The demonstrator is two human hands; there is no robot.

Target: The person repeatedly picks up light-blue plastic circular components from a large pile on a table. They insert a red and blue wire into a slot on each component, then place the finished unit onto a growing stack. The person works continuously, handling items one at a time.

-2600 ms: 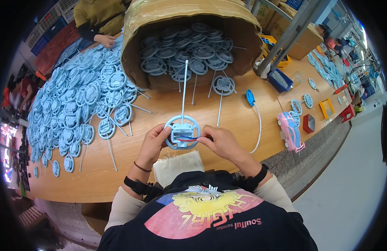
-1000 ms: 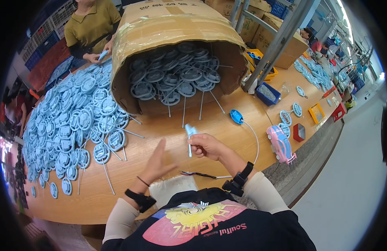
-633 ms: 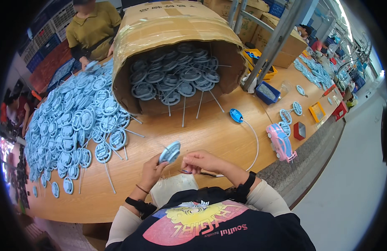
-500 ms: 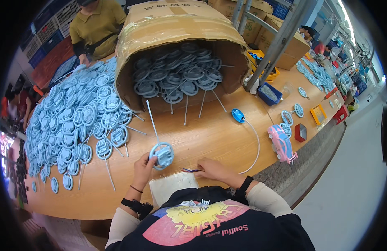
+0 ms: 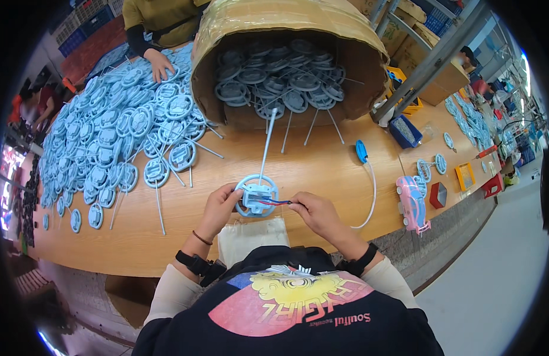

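Note:
My left hand (image 5: 220, 207) grips the rim of a pale-blue toy steering wheel (image 5: 256, 192) with a boxy centre. A long thin rod sticks out from the wheel toward the carton. Pinched in my right hand (image 5: 316, 212) is a bundle of thin red, blue and dark strands that look like wires (image 5: 279, 202). Their tips lie over the wheel's centre; whether they touch it I cannot tell. Below the wheel, a whitish flat sheet (image 5: 244, 236) lies at the table edge. Right of my right hand, a white cable (image 5: 374, 193) runs from a bright-blue oval handset (image 5: 361, 151).
Similar wheels (image 5: 102, 142) lie heaped at left, with a co-worker's hand (image 5: 160, 64) on them. An open carton (image 5: 295, 18) holds more. At right are a pink toy car (image 5: 412, 204), a blue bin (image 5: 405, 132), small trays and a metal post (image 5: 431, 62).
My right hand has brought the wires to the wheel's centre. The wheel sits a little higher and further right in view. The co-worker's hand has moved onto the heap; the whole view has shifted.

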